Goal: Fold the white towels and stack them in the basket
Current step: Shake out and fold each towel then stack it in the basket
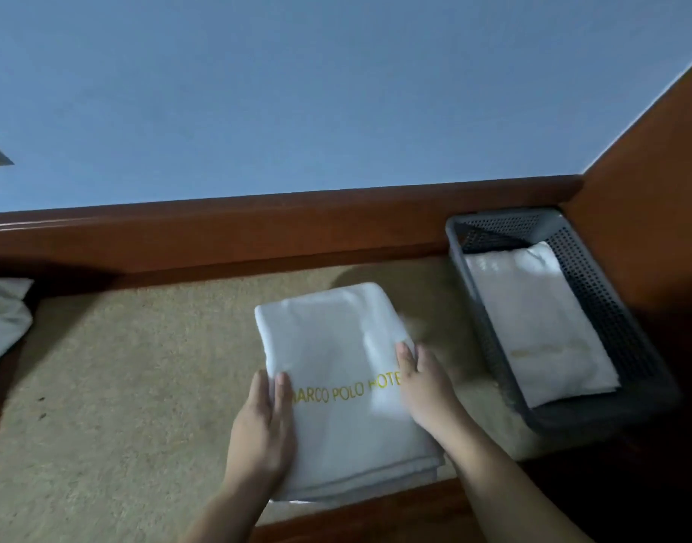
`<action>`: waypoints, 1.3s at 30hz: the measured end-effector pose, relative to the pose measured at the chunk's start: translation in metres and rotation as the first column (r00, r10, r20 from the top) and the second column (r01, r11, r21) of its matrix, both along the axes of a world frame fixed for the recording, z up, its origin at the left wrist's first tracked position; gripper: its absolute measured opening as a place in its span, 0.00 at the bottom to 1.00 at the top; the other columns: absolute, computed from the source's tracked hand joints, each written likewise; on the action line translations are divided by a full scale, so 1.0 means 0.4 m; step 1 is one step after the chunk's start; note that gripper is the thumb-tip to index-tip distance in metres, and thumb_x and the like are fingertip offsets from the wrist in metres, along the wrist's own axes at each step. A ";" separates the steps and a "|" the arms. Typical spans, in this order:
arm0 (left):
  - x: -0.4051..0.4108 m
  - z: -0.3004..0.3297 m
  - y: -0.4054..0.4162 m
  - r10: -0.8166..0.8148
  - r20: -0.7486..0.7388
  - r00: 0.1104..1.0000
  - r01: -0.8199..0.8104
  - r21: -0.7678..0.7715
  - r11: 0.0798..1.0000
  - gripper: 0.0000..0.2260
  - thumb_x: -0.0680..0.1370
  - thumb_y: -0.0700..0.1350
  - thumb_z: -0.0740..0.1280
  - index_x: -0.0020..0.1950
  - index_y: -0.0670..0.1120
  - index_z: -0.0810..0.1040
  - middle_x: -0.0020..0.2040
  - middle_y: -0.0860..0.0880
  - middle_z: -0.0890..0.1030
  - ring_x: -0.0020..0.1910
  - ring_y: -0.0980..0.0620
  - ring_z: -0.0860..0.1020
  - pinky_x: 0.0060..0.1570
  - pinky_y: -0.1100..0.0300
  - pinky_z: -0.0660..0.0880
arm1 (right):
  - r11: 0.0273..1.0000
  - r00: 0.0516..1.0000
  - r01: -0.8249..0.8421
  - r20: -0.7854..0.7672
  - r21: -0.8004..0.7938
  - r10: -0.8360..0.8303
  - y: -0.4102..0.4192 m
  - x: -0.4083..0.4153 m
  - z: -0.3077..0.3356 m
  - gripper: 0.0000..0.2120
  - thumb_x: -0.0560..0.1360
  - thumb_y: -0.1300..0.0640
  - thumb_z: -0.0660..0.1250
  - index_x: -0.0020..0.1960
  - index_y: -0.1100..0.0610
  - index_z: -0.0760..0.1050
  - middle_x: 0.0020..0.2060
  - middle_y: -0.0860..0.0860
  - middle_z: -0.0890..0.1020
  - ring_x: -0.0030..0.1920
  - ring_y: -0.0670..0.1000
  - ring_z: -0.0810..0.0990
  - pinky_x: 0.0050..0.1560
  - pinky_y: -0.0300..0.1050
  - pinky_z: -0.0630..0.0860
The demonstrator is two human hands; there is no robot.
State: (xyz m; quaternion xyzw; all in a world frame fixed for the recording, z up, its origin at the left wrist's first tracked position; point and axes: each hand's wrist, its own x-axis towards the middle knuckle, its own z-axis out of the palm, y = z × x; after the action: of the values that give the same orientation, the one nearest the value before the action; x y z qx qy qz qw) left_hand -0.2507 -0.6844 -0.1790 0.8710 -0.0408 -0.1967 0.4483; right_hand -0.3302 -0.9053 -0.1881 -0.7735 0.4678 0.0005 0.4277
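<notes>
A folded white towel (pixel 336 370) lies at lower centre on the tan bench (pixel 141 378). The left hand (pixel 264 425) and right hand (pixel 426 389) press its side edges, fingers straight. At right, a grey basket (pixel 618 307) holds 1 folded towel (pixel 540 323).

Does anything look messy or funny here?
One thing does. A crumpled cloth lies bunched at the far left edge, not folded like the rest. The towel under the left hand and right hand is folded, and another folded towel lies in the basket. Nothing looks spilled or broken.
</notes>
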 end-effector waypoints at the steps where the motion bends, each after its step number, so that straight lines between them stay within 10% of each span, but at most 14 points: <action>1: -0.013 0.019 -0.046 -0.016 0.019 1.000 0.017 -0.032 0.999 0.17 0.83 0.63 0.54 0.47 0.51 0.68 0.37 0.50 0.80 0.36 0.55 0.77 0.38 0.50 0.70 | 0.999 0.999 0.023 0.024 -0.023 -0.023 -0.042 -0.022 0.029 0.17 0.86 0.46 0.57 0.50 0.58 0.73 0.52 0.61 0.81 0.55 0.61 0.79 0.45 0.48 0.63; 8: -0.100 0.185 -0.453 -0.099 0.053 0.994 0.111 -0.290 0.951 0.18 0.84 0.63 0.54 0.47 0.50 0.69 0.41 0.52 0.81 0.40 0.59 0.78 0.40 0.53 0.70 | 0.948 0.984 0.171 0.099 -0.267 -0.149 -0.417 -0.136 0.264 0.14 0.85 0.61 0.57 0.41 0.59 0.68 0.41 0.65 0.76 0.45 0.60 0.74 0.43 0.50 0.59; 14: -0.178 0.199 -0.795 -0.155 0.037 0.987 0.157 -0.412 0.898 0.14 0.86 0.60 0.54 0.51 0.52 0.69 0.45 0.55 0.80 0.43 0.56 0.78 0.42 0.56 0.67 | 0.889 0.955 0.291 0.170 -0.355 -0.244 -0.723 -0.214 0.349 0.11 0.83 0.59 0.60 0.56 0.63 0.78 0.53 0.62 0.82 0.57 0.62 0.79 0.52 0.50 0.69; 18: -0.226 0.070 -0.960 -0.227 -0.167 0.959 0.178 -0.265 0.948 0.22 0.84 0.59 0.60 0.71 0.47 0.64 0.67 0.42 0.77 0.63 0.38 0.78 0.61 0.46 0.75 | 0.945 0.977 0.208 0.093 -0.251 -0.190 -0.842 -0.272 0.267 0.22 0.79 0.56 0.64 0.73 0.55 0.73 0.60 0.50 0.78 0.61 0.51 0.76 0.59 0.44 0.71; 22: -0.279 -0.048 -1.016 -0.373 -0.513 0.773 0.388 -0.081 0.918 0.44 0.77 0.55 0.70 0.80 0.40 0.46 0.69 0.37 0.74 0.64 0.38 0.78 0.63 0.43 0.79 | 0.992 0.959 -0.049 -0.283 -0.119 0.013 -0.887 -0.353 0.036 0.36 0.81 0.52 0.67 0.84 0.52 0.56 0.82 0.55 0.62 0.81 0.57 0.61 0.79 0.53 0.60; 26: -0.309 -0.100 -1.009 -0.567 -0.376 0.733 0.649 0.137 0.748 0.49 0.80 0.56 0.69 0.83 0.44 0.35 0.71 0.35 0.68 0.63 0.40 0.78 0.61 0.50 0.79 | 0.956 0.898 -0.186 -0.434 -0.228 0.072 -0.789 -0.403 -0.093 0.34 0.83 0.48 0.63 0.85 0.43 0.51 0.85 0.53 0.45 0.84 0.60 0.46 0.82 0.59 0.50; 29: -0.306 -0.098 -1.026 -0.612 -0.339 0.714 0.698 0.279 0.660 0.49 0.82 0.55 0.66 0.81 0.38 0.30 0.72 0.35 0.70 0.67 0.42 0.76 0.62 0.54 0.77 | 0.923 0.900 -0.100 -0.430 -0.372 -0.076 -0.767 -0.400 -0.119 0.33 0.80 0.44 0.63 0.83 0.41 0.56 0.84 0.56 0.53 0.82 0.61 0.52 0.79 0.62 0.55; 33: -0.291 -0.080 -1.061 -0.606 -0.316 0.730 0.683 0.367 0.632 0.32 0.84 0.52 0.62 0.79 0.33 0.54 0.70 0.36 0.73 0.66 0.42 0.77 0.52 0.57 0.74 | 0.896 0.866 0.010 -0.444 -0.444 -0.230 -0.792 -0.392 -0.097 0.26 0.81 0.45 0.60 0.77 0.44 0.61 0.74 0.55 0.67 0.72 0.60 0.66 0.67 0.63 0.66; 39: -0.300 -0.065 -1.045 -0.888 -0.313 0.338 0.833 0.539 0.127 0.14 0.85 0.41 0.63 0.70 0.40 0.76 0.65 0.42 0.80 0.64 0.38 0.78 0.58 0.47 0.73 | 0.940 0.838 0.121 -0.474 -0.319 -0.269 -0.840 -0.399 -0.086 0.22 0.84 0.50 0.57 0.76 0.51 0.63 0.71 0.64 0.68 0.69 0.69 0.67 0.67 0.61 0.70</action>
State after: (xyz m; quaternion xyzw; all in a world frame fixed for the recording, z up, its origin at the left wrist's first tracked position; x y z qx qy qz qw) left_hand -0.3706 -1.1024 -0.2050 0.7844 -0.4847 -0.3817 -0.0638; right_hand -0.4896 -1.2413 -0.2226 -0.7450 0.6368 0.0963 0.1737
